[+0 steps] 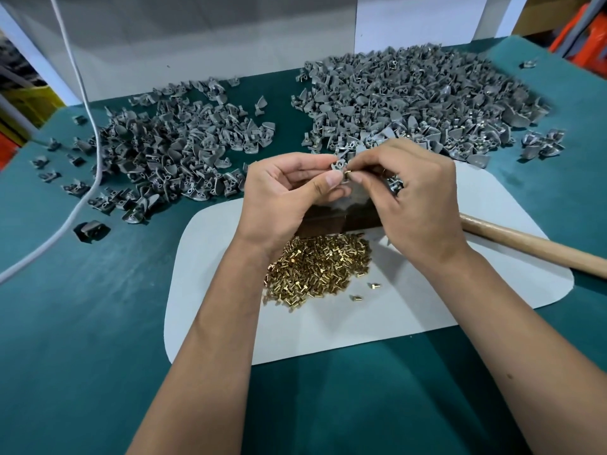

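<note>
Brass pins (317, 267) lie heaped on the white mat (427, 310) nearest us, on the green surface (82, 323); just above them our left hand (282, 195) pinches a grey clip (336, 165) between thumb and fingertips; our right hand (417, 198) has its grip closed on a single pin (348, 173) touching the clip, with more grey pieces (395, 185) tucked against its palm; a wooden handle (532, 247) lies to the right; beyond, we see a left heap (170, 149) and a bigger right heap (410, 100).

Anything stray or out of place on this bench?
Minor only. Two brass inserts lie loose on the white mat, apart from the brass pile. One stray grey part sits alone far right, away from the right grey pile. A white cable drapes across the left grey pile.
</note>
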{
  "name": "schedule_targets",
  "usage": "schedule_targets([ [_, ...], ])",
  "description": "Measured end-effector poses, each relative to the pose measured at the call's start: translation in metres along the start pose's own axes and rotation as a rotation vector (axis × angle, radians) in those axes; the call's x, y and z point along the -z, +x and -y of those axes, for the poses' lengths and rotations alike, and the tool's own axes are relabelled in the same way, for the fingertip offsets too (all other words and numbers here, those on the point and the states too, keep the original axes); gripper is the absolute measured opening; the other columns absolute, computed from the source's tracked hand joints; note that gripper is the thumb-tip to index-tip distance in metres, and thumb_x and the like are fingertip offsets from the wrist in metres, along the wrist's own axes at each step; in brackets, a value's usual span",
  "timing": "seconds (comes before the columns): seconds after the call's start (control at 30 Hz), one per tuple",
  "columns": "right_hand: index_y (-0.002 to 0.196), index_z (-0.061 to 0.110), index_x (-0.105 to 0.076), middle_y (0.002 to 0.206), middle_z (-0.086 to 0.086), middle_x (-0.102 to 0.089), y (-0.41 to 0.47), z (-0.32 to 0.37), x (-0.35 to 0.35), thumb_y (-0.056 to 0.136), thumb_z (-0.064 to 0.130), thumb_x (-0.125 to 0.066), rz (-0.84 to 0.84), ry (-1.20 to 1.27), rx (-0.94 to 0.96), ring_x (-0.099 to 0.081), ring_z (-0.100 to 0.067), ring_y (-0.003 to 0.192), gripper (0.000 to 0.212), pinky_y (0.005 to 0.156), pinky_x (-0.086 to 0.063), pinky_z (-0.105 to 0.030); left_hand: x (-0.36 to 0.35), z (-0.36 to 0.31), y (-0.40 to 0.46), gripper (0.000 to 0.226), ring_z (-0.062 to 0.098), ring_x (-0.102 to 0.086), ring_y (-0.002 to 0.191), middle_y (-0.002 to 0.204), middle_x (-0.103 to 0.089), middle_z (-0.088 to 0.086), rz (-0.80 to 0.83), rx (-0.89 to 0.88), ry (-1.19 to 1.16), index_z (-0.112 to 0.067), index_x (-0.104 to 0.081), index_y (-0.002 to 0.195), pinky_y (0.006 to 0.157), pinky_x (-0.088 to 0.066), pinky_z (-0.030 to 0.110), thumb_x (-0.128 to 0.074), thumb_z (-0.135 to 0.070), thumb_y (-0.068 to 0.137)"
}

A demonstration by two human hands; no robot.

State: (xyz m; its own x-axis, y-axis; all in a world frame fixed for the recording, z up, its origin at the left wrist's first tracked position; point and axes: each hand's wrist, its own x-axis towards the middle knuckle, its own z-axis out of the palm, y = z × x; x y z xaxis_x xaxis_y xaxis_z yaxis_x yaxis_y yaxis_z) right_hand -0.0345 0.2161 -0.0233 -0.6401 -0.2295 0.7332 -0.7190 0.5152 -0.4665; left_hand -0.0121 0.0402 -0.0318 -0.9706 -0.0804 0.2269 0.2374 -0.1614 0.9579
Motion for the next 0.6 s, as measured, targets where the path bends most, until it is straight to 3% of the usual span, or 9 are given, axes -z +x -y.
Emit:
schedule_targets([
  [0.1, 0.096, 0.004, -0.073, 0.093, -0.005, -0.069, 0.001, -0.001, -0.001, 0.094, 0.01, -0.069, 0.034, 0.0, -0.012, -0.062, -0.018, 0.089, 0.007, 0.081, -0.049, -0.025, -0.001, 0.001, 0.001, 0.018, 0.029, -0.076, 0.09, 0.1, -0.077, 0.02, -0.024, -0.043, 0.045, 0.001, -0.073, 0.109, 0.079, -0.063, 0.033, -0.072, 0.001, 0.091],
  [0.2, 0.098, 0.003, -0.07, 0.093, -0.005, -0.067, 0.0, 0.0, -0.001, 0.095, 0.007, -0.065, 0.028, 0.025, -0.069, -0.059, -0.017, 0.087, 0.006, 0.079, -0.047, -0.022, -0.002, 0.001, 0.001, 0.031, 0.028, -0.074, 0.103, 0.113, -0.075, 0.016, -0.024, -0.113, 0.117, -0.004, -0.071, 0.117, 0.09, -0.061, 0.041, -0.075, 0.003, 0.086],
  [0.37, 0.094, 0.002, -0.069, 0.088, -0.005, -0.067, -0.001, 0.002, -0.003, 0.094, 0.006, -0.064, 0.029, 0.053, -0.15, -0.058, -0.016, 0.082, 0.006, 0.075, -0.045, -0.021, -0.011, 0.006, 0.001, 0.032, 0.018, -0.077, 0.087, 0.097, -0.079, 0.009, -0.077, -0.162, 0.254, -0.003, -0.076, 0.105, 0.084, -0.06, 0.03, -0.084, 0.007, 0.075],
  [0.47, 0.093, 0.003, -0.069, 0.086, -0.004, -0.067, -0.001, 0.003, -0.005, 0.094, 0.007, -0.064, 0.037, 0.054, -0.171, -0.059, -0.017, 0.081, 0.006, 0.074, -0.048, -0.027, -0.015, 0.008, 0.002, 0.027, 0.022, -0.078, 0.087, 0.094, -0.079, 0.01, -0.132, -0.162, 0.255, -0.006, -0.077, 0.099, 0.085, -0.062, 0.036, -0.084, 0.005, 0.076],
  [0.6, 0.09, 0.003, -0.068, 0.082, -0.001, -0.066, 0.0, 0.005, -0.006, 0.093, 0.006, -0.063, 0.001, 0.047, -0.198, -0.058, -0.014, 0.075, 0.007, 0.07, -0.046, -0.024, -0.024, 0.01, 0.001, 0.017, 0.024, -0.078, 0.082, 0.088, -0.079, 0.01, -0.177, -0.14, 0.253, -0.005, -0.079, 0.096, 0.082, -0.063, 0.041, -0.081, 0.003, 0.08],
])
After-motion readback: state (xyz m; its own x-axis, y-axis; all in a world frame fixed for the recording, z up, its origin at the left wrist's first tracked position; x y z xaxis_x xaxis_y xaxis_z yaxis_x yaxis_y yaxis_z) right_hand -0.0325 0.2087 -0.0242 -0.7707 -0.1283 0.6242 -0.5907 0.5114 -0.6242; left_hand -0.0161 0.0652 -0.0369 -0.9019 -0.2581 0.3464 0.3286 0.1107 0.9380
